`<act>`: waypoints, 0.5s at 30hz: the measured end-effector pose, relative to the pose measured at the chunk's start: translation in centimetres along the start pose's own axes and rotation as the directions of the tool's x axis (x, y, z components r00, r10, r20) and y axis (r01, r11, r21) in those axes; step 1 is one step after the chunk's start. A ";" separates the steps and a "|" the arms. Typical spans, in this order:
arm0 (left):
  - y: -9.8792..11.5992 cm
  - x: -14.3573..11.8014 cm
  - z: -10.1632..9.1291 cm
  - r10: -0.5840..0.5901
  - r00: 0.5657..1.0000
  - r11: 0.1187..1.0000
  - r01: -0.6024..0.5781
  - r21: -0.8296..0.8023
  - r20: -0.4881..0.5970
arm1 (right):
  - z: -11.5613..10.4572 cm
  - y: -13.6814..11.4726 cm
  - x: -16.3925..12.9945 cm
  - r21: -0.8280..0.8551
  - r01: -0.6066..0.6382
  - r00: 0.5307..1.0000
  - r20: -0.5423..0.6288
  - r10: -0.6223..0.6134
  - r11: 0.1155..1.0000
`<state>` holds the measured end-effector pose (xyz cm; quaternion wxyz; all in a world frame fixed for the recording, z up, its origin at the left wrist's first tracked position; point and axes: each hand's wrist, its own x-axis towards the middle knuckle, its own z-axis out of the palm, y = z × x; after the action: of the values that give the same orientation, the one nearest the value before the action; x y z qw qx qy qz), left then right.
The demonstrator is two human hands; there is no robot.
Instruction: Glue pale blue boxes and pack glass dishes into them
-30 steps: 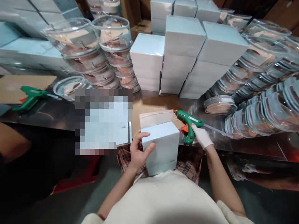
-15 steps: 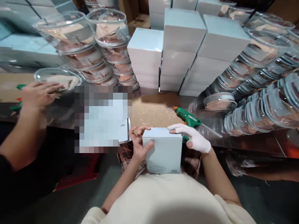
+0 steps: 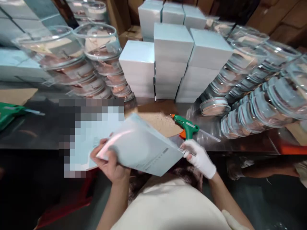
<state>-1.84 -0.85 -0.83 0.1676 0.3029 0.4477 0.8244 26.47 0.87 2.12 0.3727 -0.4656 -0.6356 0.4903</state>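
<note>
Head view: box (image 3: 144,148) tilted between both hands.

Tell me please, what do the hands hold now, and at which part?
Both hold one pale blue box, tilted. The bare left hand grips its left end; the gloved right hand holds its right corner.

pixelated patch (image 3: 92,134), motion-blurred box (image 3: 141,148)

Box (image 3: 141,148) now tilted leftward
</note>
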 end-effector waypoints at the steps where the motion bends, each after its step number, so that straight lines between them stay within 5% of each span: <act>1: -0.2 0.1 0.0 -0.022 0.999 1.000 0.022 -0.009 -0.032 | 0.4 -0.1 -0.6 0.018 -0.043 0.999 0.027 0.043 0.999; 4: -0.7 0.0 0.4 -0.045 0.994 0.984 0.027 0.176 0.103 | 0.8 -1.5 -0.8 -0.043 0.017 0.996 -0.084 -0.021 0.999; 6: -0.1 0.1 0.9 0.112 0.956 0.900 -0.213 0.380 0.269 | -0.1 -3.4 0.3 -0.223 0.208 0.975 -0.035 -0.221 0.952; 8: 1.3 0.6 1.5 0.249 0.829 0.731 -0.500 0.465 0.500 | -1.6 -5.3 1.9 -0.385 0.453 0.890 0.250 -0.381 0.804; 10: 3.0 1.2 2.0 0.193 0.650 0.631 -0.656 0.414 0.735 | -3.8 -6.8 4.0 -0.440 0.619 0.770 0.502 -0.393 0.650; 11: 3.6 1.4 2.2 0.127 0.567 0.622 -0.685 0.380 0.814 | -5.3 -7.2 5.3 -0.486 0.634 0.762 0.528 -0.375 0.602; 13: 4.2 1.6 2.0 0.068 0.490 0.631 -0.695 0.343 0.869 | -8.7 -7.4 8.3 -0.638 0.540 0.842 0.415 -0.345 0.549; 15: 3.7 1.3 1.1 0.117 0.576 0.662 -0.652 0.369 0.809 | -12.5 -6.6 11.6 -0.817 0.309 0.928 0.147 -0.343 0.487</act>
<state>-2.09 -1.47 3.21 0.0195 0.7368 0.5088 0.4449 33.28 14.89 11.79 0.2065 -0.4652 -0.8596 0.0450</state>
